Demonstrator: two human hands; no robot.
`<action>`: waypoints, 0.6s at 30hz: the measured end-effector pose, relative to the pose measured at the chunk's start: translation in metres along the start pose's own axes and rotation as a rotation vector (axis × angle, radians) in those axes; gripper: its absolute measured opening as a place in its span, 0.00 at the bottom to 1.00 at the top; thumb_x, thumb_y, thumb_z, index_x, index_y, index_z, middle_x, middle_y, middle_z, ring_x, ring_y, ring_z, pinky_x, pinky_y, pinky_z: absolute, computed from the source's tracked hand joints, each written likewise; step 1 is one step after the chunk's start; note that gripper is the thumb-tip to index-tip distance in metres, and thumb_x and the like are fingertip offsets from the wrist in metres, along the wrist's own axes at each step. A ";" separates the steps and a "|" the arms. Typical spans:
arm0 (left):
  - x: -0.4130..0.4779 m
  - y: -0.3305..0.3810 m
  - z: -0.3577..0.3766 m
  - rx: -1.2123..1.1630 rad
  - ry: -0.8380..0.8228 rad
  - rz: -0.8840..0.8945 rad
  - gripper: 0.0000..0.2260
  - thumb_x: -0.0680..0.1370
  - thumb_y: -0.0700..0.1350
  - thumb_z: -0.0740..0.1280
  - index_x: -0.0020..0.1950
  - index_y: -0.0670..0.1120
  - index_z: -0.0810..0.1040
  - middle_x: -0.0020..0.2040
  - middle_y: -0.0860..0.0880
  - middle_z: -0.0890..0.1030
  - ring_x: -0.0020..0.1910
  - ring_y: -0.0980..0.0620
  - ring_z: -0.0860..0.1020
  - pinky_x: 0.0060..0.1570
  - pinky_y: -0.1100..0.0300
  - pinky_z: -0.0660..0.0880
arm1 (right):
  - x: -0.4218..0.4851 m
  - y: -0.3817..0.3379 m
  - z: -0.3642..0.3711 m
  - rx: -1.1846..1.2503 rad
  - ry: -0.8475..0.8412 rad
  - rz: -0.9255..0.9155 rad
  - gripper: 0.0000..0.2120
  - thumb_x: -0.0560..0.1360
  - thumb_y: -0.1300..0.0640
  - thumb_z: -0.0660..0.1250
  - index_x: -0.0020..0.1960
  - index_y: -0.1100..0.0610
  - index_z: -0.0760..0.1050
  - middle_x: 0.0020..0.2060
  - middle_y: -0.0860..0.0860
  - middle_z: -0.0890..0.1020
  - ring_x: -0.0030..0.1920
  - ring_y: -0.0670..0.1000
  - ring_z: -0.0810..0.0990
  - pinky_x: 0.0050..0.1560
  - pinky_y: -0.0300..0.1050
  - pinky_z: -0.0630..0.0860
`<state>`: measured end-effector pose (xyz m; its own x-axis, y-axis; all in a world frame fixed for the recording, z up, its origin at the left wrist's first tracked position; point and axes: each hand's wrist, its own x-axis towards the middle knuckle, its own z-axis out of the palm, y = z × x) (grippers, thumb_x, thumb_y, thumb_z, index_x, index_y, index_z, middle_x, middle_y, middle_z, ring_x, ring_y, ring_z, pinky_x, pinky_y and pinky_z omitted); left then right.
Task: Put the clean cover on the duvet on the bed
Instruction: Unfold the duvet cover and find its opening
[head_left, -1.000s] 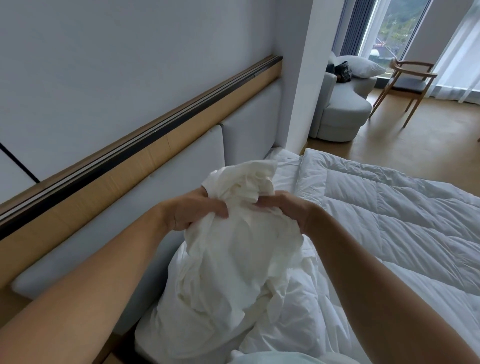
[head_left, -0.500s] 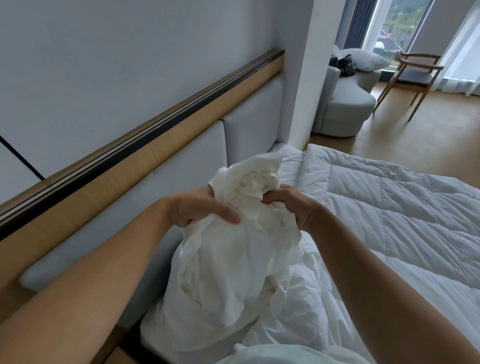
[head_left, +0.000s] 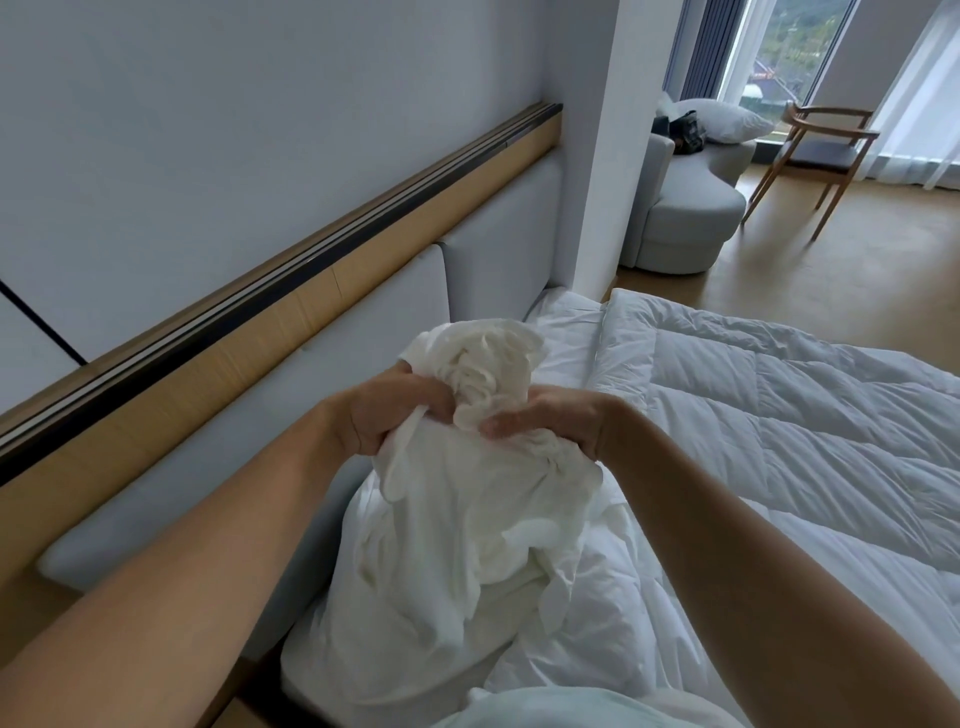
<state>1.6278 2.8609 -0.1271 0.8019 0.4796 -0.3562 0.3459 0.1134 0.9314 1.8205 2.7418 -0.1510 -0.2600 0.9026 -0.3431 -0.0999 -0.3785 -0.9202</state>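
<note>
Gripping the bunched white cover (head_left: 467, 499), left hand (head_left: 387, 410) and right hand (head_left: 558, 421) clench it above what seems the quilted duvet (head_left: 779, 415).

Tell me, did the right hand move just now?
Yes. The right hand slid slightly left, away from the duvet toward the headboard, nearer the left hand on the cover.

A wood ledge (head_left: 363, 273) with a dark strip ran diagonally across the left half of the frame. At upper right a grey armchair (head_left: 685, 208) carried a white pillow (head_left: 727, 122), beside a wooden chair (head_left: 831, 156) and sheer curtain (head_left: 924, 93).
</note>
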 end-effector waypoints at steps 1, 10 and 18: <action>0.002 0.001 0.001 -0.021 0.012 0.034 0.28 0.66 0.36 0.69 0.67 0.36 0.74 0.59 0.33 0.80 0.58 0.31 0.80 0.59 0.31 0.76 | -0.001 -0.001 0.004 -0.033 -0.085 0.028 0.15 0.67 0.54 0.78 0.53 0.52 0.86 0.51 0.54 0.86 0.53 0.53 0.84 0.54 0.50 0.81; 0.002 0.001 -0.010 -0.072 -0.070 0.048 0.21 0.62 0.45 0.75 0.55 0.46 0.84 0.52 0.40 0.85 0.50 0.39 0.84 0.47 0.46 0.82 | -0.001 0.007 0.010 0.076 0.015 -0.022 0.18 0.71 0.60 0.75 0.60 0.59 0.81 0.56 0.57 0.84 0.57 0.58 0.83 0.56 0.55 0.80; -0.009 -0.002 -0.014 0.113 -0.420 -0.251 0.20 0.62 0.38 0.80 0.53 0.51 0.88 0.57 0.44 0.86 0.57 0.43 0.84 0.50 0.51 0.82 | 0.010 0.000 0.009 0.154 0.276 -0.239 0.08 0.68 0.61 0.71 0.47 0.55 0.85 0.44 0.55 0.86 0.45 0.54 0.86 0.43 0.48 0.82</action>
<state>1.6124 2.8686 -0.1249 0.8059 0.0552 -0.5895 0.5854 0.0744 0.8073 1.8094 2.7493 -0.1525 0.0538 0.9823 -0.1794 -0.2748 -0.1582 -0.9484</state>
